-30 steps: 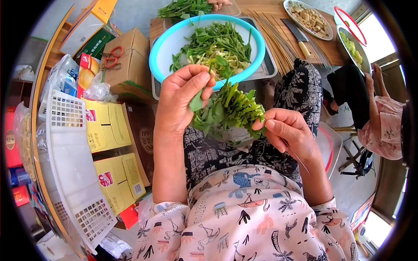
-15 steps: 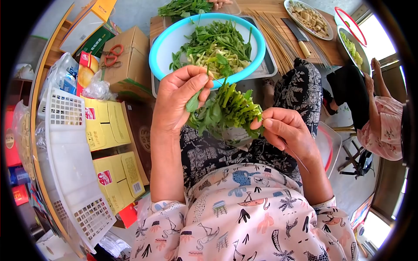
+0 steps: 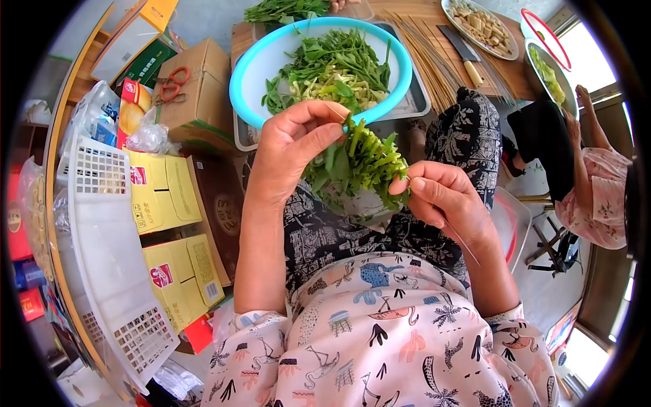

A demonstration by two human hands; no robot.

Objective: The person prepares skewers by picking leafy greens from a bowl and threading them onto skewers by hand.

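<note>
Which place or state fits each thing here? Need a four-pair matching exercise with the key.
1. Scissors
2. Knife
3. Skewered leafy greens
4. Blue-rimmed basin

A. Between the left hand and right hand
B. Filled with loose greens
C. On the cardboard box
D. On the wooden table, beside bare skewers

Pairs: 1-C, 2-D, 3-A, 4-B
</note>
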